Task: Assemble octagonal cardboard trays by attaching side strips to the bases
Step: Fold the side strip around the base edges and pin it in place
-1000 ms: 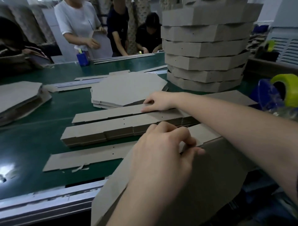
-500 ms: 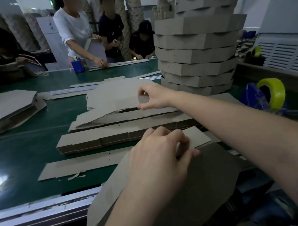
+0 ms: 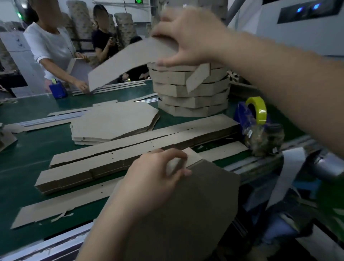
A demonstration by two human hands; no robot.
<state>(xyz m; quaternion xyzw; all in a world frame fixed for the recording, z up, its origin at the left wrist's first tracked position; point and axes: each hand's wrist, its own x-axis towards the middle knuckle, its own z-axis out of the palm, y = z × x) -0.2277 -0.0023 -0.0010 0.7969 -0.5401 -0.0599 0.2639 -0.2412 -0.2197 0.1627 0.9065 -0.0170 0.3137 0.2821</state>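
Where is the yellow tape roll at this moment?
In the head view, the yellow tape roll sits on the right side of the green table, just right of the stack of assembled trays.

Dim workshop, cool light. Long green-topped desk (image 3: 28,164) w/ metal rail (image 3: 55,247) on near edge. Far side: 2 people standing, one in white top (image 3: 50,46), one in dark top (image 3: 101,42). Behind them, tall patterned stacks (image 3: 123,26). Top right: white machine cabinet (image 3: 264,22) w/ blue lights (image 3: 299,9). Green lit sign (image 3: 138,1) overhead.
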